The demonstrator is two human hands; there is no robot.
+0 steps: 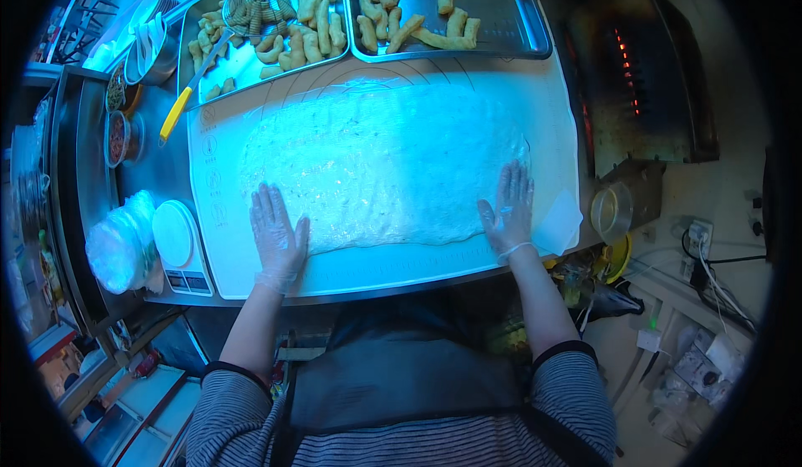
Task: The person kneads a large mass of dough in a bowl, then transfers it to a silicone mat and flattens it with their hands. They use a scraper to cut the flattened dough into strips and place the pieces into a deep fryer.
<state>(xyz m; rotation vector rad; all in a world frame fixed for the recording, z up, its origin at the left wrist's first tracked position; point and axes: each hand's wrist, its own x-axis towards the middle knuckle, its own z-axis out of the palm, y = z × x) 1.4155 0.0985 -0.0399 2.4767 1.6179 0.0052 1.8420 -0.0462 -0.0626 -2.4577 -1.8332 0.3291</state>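
Note:
A wide, flat slab of dough (pixel 388 166) lies on a pale pastry mat (pixel 388 266) with printed markings. Clear plastic film appears to cover the dough, its wrinkled edge showing along the far side. My left hand (pixel 276 232), in a clear disposable glove, rests flat at the dough's near left edge, thumb spread from the fingers. At the near right edge lies my right hand (pixel 509 210), gloved the same way, palm down with fingers pointing away from me. Neither hand grasps anything. A white dough scraper (pixel 559 224) sits on the mat just right of my right hand.
Beyond the mat stand two metal trays (pixel 269 71) (pixel 501 19) of fried dough sticks. A wire skimmer (pixel 178 113) with a yellow handle lies across the left one. Left are a kitchen scale (pixel 174 235), a bagged stack (pixel 122 244) and sauce tubs (pixel 119 138); right, a glowing heater (pixel 639 78).

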